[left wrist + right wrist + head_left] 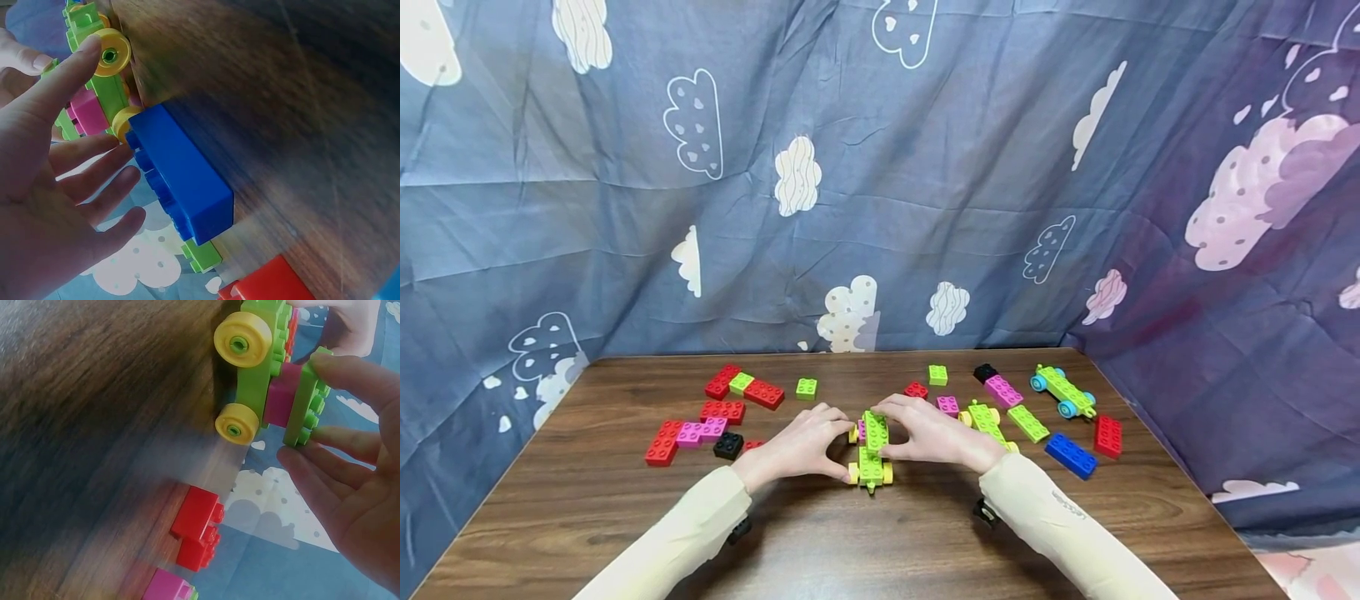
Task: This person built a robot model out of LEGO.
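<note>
A toy car base (pixel 871 475) of lime green with yellow wheels stands on the table between the hands. On it sits a pink brick (pixel 282 394), with a long green building brick (pixel 876 433) on top. My right hand (pixel 928 429) pinches that green brick, thumb at its near end and fingers at its far end. On the car's left side is my left hand (pixel 801 446), its fingers spread and fairly straight. Its thumb lies at the near yellow wheel (pixel 114 55) and its index fingertip by the far one. A blue brick (pixel 181 175) lies beside the left fingers.
Red, pink, green and black bricks lie at the left, among them a red brick (pixel 665 442) and a black brick (pixel 728 445). Rightward are another yellow-wheeled car base (pixel 985 421), a blue-wheeled one (pixel 1063 390) and a blue brick (pixel 1071 455). A patterned cloth (pixel 880 208) hangs behind the table.
</note>
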`<state>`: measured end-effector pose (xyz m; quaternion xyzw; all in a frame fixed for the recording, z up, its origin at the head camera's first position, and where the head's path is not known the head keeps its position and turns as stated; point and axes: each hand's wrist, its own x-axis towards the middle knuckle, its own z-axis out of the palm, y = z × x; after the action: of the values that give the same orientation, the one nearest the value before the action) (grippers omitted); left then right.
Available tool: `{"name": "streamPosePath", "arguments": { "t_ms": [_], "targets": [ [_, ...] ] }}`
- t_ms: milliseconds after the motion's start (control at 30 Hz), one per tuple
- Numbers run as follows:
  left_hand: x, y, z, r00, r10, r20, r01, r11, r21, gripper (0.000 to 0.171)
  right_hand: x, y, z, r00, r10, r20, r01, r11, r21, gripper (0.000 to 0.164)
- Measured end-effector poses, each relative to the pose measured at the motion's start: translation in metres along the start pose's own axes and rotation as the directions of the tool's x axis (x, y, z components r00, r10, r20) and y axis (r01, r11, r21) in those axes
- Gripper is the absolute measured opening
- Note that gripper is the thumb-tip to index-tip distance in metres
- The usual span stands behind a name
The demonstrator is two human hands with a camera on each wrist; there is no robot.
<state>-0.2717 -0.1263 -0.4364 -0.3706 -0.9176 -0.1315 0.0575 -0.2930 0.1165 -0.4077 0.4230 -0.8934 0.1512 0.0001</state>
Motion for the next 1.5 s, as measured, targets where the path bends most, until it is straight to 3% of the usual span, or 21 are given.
{"name": "streamPosePath", "arguments": {
  "t_ms": [1067, 1500],
  "targets": [
    [0.0017, 0.0004, 0.0023, 0.999, -0.034, -0.005, 0.034, 0.999, -0.001, 0.070, 0.0005, 0.0030, 0.0030, 0.997, -0.001, -0.076, 0.002, 1.000, 0.011, 0.054],
    [0.0042, -0.0007, 0.0033, 0.999, -0.039, 0.002, 0.039, 0.999, 0.008, 0.068, 0.0051, -0.0011, -0.0002, 1.000, 0.005, -0.024, -0.004, 0.997, 0.072, 0.052]
  ]
}}
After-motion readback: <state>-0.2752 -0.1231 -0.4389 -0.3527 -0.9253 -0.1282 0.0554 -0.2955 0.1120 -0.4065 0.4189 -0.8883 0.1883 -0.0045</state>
